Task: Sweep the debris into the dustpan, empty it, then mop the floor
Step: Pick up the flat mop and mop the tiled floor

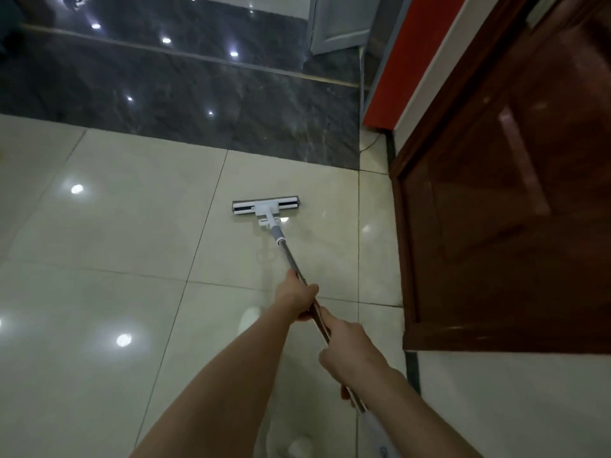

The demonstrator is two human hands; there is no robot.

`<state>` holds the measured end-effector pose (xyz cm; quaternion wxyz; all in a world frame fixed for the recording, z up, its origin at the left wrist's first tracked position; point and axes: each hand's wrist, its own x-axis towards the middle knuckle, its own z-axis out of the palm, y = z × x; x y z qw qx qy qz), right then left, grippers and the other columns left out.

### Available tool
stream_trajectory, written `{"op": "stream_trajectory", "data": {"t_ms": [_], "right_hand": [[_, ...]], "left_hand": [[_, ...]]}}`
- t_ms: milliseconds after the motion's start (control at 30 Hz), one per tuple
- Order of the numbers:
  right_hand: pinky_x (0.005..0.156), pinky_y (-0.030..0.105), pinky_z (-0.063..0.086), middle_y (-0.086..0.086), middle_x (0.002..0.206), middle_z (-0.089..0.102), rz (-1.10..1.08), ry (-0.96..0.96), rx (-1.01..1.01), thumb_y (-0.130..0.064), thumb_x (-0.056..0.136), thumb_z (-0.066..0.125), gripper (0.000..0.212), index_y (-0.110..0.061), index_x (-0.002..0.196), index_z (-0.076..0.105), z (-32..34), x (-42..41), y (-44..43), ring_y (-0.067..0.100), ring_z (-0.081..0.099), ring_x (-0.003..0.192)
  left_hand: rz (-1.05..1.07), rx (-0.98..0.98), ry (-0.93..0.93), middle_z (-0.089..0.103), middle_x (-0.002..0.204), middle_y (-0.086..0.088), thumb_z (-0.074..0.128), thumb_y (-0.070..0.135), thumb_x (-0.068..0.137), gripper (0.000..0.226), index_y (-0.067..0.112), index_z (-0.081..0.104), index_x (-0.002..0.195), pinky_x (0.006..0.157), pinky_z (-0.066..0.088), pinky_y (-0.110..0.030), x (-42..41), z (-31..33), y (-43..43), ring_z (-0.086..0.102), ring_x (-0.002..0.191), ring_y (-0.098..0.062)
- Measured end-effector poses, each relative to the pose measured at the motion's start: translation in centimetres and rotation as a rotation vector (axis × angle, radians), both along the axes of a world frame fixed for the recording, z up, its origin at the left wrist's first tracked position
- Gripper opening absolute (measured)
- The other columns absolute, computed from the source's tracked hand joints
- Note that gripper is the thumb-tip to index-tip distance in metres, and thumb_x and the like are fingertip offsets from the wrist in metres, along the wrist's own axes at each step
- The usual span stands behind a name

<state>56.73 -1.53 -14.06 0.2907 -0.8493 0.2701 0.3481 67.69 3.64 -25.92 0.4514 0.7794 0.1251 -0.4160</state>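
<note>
A flat mop with a white and grey head (266,206) lies flat on the glossy beige floor tiles (115,246), just short of the dark marble strip. Its metal pole (287,254) slants back toward me. My left hand (296,297) grips the pole farther down its length, fingers wrapped round it. My right hand (348,350) grips the pole closer to me, near its white upper end. Both forearms reach forward from the bottom of the view.
A dark marble floor band (178,90) crosses ahead of the mop. A brown wooden door (512,193) stands open on the right, close to the pole. A red and white wall (406,57) rises behind it. Beige tiles stretch to the left.
</note>
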Motion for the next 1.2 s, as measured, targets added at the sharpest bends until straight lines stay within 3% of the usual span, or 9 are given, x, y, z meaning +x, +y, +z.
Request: {"op": "stream_trajectory", "data": {"t_ms": [100,233,300,400,533,667,867,1067,1200], "right_hand": [[0.053,0.030,0.056,0.003,0.089,0.056,0.091,-0.017,-0.013,-0.001,0.085,0.047,0.085,-0.054,0.145,0.018,0.9,-5.8,0.8,0.021,0.063,0.068],[0.047,0.028,0.052,0.002,0.091,0.054,0.185,-0.001,-0.023,0.000,0.084,0.048,0.087,-0.052,0.147,0.017,2.2,-10.2,2.5,0.020,0.063,0.067],[0.052,0.030,0.055,0.002,0.091,0.056,0.254,-0.023,-0.013,-0.001,0.084,0.047,0.082,-0.047,0.147,0.022,2.9,-11.3,4.1,0.020,0.063,0.069],[0.046,0.024,0.043,0.001,0.087,0.052,0.347,-0.042,0.005,-0.003,0.086,0.047,0.075,-0.041,0.147,0.026,3.7,-11.9,6.8,0.016,0.055,0.064],[0.043,0.024,0.034,-0.004,0.076,0.042,0.471,-0.058,0.026,-0.003,0.084,0.045,0.079,-0.047,0.146,0.023,4.4,-12.2,10.3,0.014,0.045,0.056],[0.048,0.026,0.036,0.000,0.083,0.048,0.601,-0.046,0.044,-0.005,0.081,0.045,0.074,-0.046,0.141,0.031,4.2,-11.5,14.7,0.024,0.050,0.074],[0.066,0.031,0.047,0.000,0.093,0.056,0.675,-0.067,0.126,-0.011,0.081,0.048,0.076,-0.054,0.140,0.028,3.0,-8.0,22.4,0.024,0.054,0.080],[0.053,0.027,0.048,-0.004,0.084,0.057,0.610,-0.038,0.134,-0.009,0.080,0.046,0.076,-0.054,0.140,0.034,2.7,-2.4,26.6,0.021,0.058,0.070],[0.058,0.027,0.047,-0.007,0.081,0.055,0.569,-0.036,0.128,-0.010,0.082,0.045,0.071,-0.055,0.137,0.037,1.7,2.0,30.7,0.020,0.060,0.076]], "left_hand": [[0.083,-0.030,0.040,0.053,0.105,-0.015,0.059,0.019,0.085,0.035,0.014,0.040,0.115,0.036,0.048,-0.028,-6.1,1.1,1.9,0.059,0.068,-0.022],[0.186,-0.064,0.070,0.055,0.109,-0.017,0.058,0.017,0.084,0.038,0.016,0.038,0.116,0.040,0.051,-0.031,-11.3,2.2,4.8,0.061,0.069,-0.025],[0.237,-0.069,0.075,0.055,0.109,-0.018,0.058,0.016,0.083,0.039,0.017,0.038,0.117,0.040,0.051,-0.030,-12.8,2.7,6.8,0.062,0.070,-0.025],[0.291,-0.053,0.065,0.055,0.108,-0.017,0.057,0.017,0.083,0.037,0.016,0.039,0.116,0.037,0.047,-0.026,-14.1,3.8,10.3,0.061,0.070,-0.025],[0.398,-0.047,0.079,0.055,0.107,-0.019,0.058,0.016,0.084,0.034,0.013,0.040,0.114,0.036,0.046,-0.025,-15.4,4.3,14.9,0.059,0.064,-0.024],[0.548,-0.028,0.065,0.055,0.105,-0.020,0.058,0.015,0.084,0.033,0.013,0.039,0.111,0.033,0.044,-0.023,-16.5,4.4,20.7,0.057,0.060,-0.024],[0.711,0.002,0.008,0.059,0.102,-0.017,0.060,0.018,0.082,0.025,0.017,0.044,0.101,0.047,0.057,-0.037,-14.5,3.6,29.7,0.065,0.074,-0.029],[0.730,0.007,-0.057,0.054,0.085,-0.005,0.059,0.016,0.080,0.021,0.012,0.051,0.099,0.051,0.059,-0.041,-9.2,4.0,33.5,0.063,0.074,-0.025],[0.717,0.054,-0.068,0.055,0.087,-0.004,0.059,0.017,0.079,0.020,0.017,0.051,0.097,0.057,0.060,-0.043,-4.5,3.6,37.3,0.063,0.082,-0.027]]}}
